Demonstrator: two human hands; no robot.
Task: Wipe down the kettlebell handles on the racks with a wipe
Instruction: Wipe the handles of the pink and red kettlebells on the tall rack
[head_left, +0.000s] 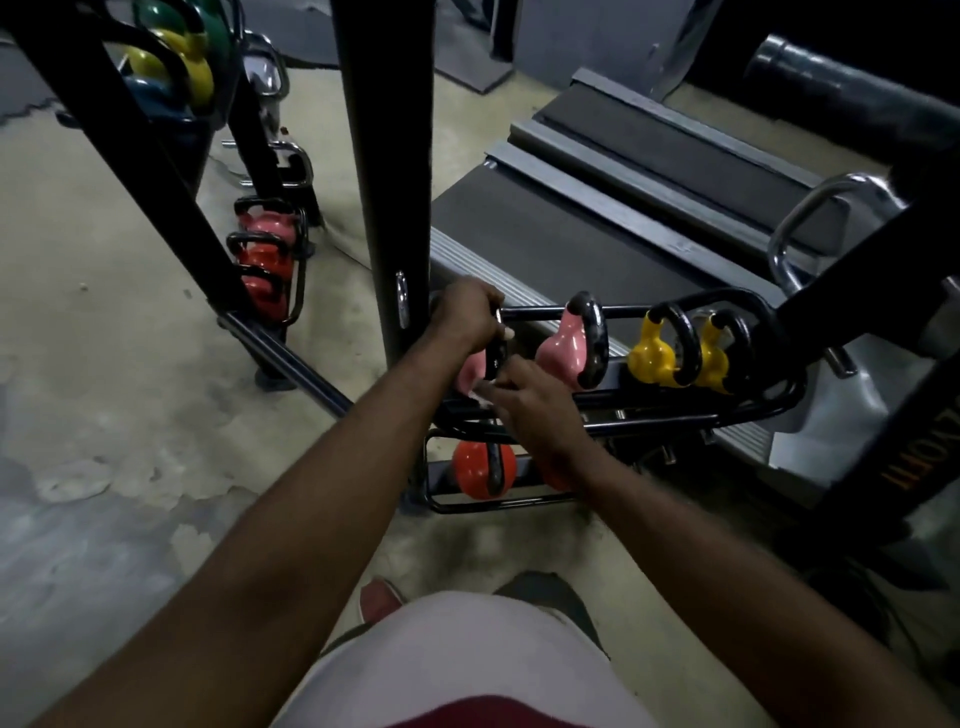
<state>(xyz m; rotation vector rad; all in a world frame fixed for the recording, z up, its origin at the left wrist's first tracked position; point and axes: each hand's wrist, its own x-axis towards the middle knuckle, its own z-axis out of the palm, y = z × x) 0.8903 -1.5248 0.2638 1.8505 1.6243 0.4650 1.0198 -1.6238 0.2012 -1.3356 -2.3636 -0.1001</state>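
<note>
The left hand (465, 314) is curled tight round the top of a pink kettlebell's black handle (497, 347) at the rack's (727, 410) left end, dead center of the view. The right hand (535, 397) pinches a white wipe (480, 397) against that handle's lower part. Another pink bell (566, 351) and two yellow ones (652, 358) sit off toward 3 o'clock.

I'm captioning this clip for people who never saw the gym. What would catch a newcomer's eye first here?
Both hands meet at the middle of the frame: the left hand grips the black handle of a pink kettlebell on the low rack, while the right hand presses a white wipe against it. To their right, another pink kettlebell and two yellow kettlebells glow against the dark rack, with an orange one on the shelf below.
</note>
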